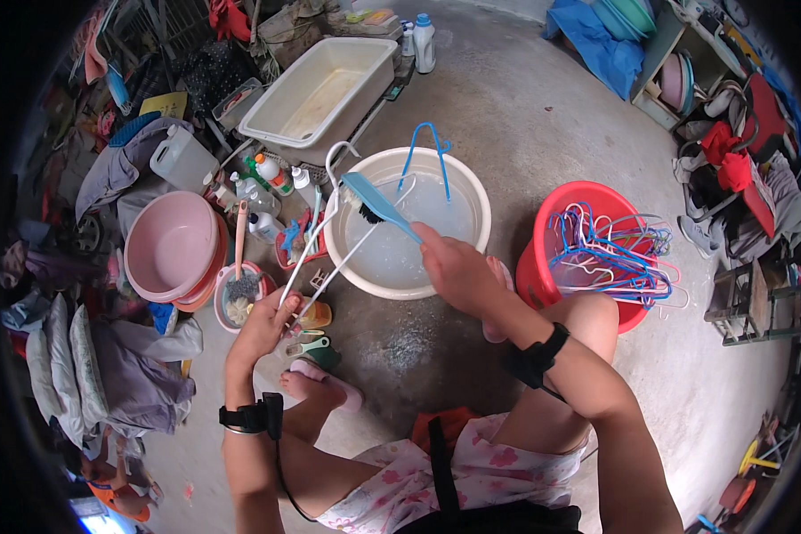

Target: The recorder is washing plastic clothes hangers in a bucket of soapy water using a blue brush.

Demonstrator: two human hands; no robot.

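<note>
My left hand (267, 325) is closed around one end of a white clothes hanger (356, 248), which slants up with its hook over the near-left rim of a cream basin (474, 258). In my right hand (457, 271) is the handle of a light blue scrub brush (378, 200). Its dark and pale bristles are at the hanger, near the hook end; whether they touch it I cannot tell. Cloudy water fills the basin. A blue hanger (443, 169) stands partly in that water, leaning at the far rim, and another white hanger shows beside it.
Right of the basin, a red tub (527, 276) holds several tangled hangers (610, 258). To the left are pink basins (165, 249), a small pink bucket (224, 307) with brushes, and several bottles (271, 173). A large cream tub (267, 125) stands behind. A green-handled brush (316, 351) lies near my foot.
</note>
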